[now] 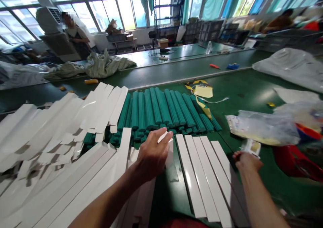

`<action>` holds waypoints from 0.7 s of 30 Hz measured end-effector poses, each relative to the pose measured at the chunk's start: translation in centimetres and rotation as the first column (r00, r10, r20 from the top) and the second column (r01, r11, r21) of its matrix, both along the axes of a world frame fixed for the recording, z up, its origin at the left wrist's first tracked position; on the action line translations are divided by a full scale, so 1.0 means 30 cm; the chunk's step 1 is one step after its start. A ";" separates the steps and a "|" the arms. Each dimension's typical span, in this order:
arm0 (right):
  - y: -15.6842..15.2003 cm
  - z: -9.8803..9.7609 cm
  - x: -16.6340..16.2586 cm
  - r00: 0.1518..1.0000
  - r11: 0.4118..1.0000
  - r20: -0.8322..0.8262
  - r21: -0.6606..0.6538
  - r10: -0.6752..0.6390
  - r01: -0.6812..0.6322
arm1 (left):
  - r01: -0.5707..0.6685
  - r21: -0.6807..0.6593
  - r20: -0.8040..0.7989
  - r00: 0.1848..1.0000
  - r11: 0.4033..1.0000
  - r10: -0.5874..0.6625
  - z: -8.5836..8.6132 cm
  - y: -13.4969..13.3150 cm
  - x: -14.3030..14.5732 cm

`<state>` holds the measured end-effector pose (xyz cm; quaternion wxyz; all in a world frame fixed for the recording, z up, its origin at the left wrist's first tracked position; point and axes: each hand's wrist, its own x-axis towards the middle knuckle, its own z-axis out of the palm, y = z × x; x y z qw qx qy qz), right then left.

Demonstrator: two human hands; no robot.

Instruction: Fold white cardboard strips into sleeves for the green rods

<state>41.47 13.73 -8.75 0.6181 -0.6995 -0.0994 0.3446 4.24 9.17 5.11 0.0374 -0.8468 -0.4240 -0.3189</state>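
My left hand is curled over the end of a long white box, whose white edge shows between the fingers. The thumb is mostly hidden. At the right, my right hand is closed on a small white item with a yellowish patch; its kind is unclear. Between my hands, several narrow white boxes lie side by side on the green table. Beyond the left hand is a stack of ribbed green rods. Many white cartons, some with loose flaps, are heaped on the left.
Clear plastic bags and a red item lie at the right. A yellow tag with string rests behind the rods. Farther back are a crumpled sack, a red-handled tool and a bottle. A person stands at the back left.
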 end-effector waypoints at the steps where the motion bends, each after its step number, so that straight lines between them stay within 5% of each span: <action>1: 0.000 0.031 -0.057 0.999 0.999 -0.019 0.014 0.037 -0.037 | 0.001 0.006 0.019 1.000 1.000 -0.001 -0.001 0.001 0.004; 4: -0.035 0.171 -0.286 0.952 0.948 -0.068 0.136 0.299 -0.288 | 0.021 0.089 0.069 0.997 0.996 -0.027 -0.011 0.011 0.017; 7: -0.107 0.349 -0.529 0.747 0.692 0.041 0.346 0.664 -0.634 | 0.012 0.125 0.119 0.993 0.992 -0.027 -0.026 0.028 0.025; 10: -0.165 0.476 -0.687 0.639 0.551 0.165 0.374 0.751 -0.746 | -0.007 0.100 0.159 0.987 0.995 -0.009 -0.038 0.034 0.025; 15: -0.178 0.523 -0.765 0.631 0.552 0.251 0.321 0.734 -0.770 | -0.011 0.056 0.221 0.975 0.998 -0.001 -0.051 0.008 0.026; 21: -0.157 0.545 -0.785 0.629 0.600 0.138 0.204 0.765 -0.774 | -0.051 0.039 0.295 0.955 0.998 0.038 -0.059 -0.028 0.029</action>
